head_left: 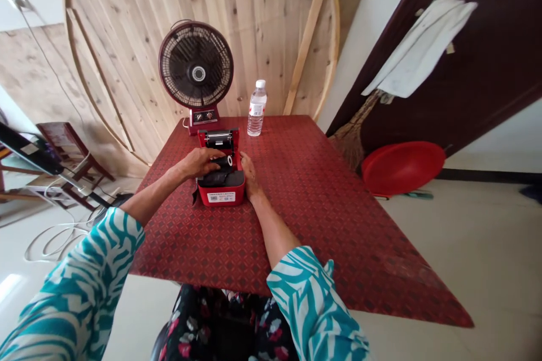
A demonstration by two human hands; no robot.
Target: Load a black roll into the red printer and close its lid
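Observation:
A small red and black label printer [222, 196] sits on the table with its lid raised toward the back and a white sticker on its front. Inside it lies a black roll [223, 162] with a white core end showing on the right. My left hand [202, 162] reaches into the printer from the left, its fingers closed over the roll. Against the printer's right side is my right hand [250, 174], gripping the casing, with some fingers hidden behind it. A black strap or flap hangs at the printer's left front corner.
A red patterned cloth covers the table [296, 197]. Behind the printer stand a dark red fan [197, 70] and a water bottle [256, 110]. A broom [353, 135] and red basin [402, 168] are at the right; a chair [70, 152] and loose cables [63, 237] are left.

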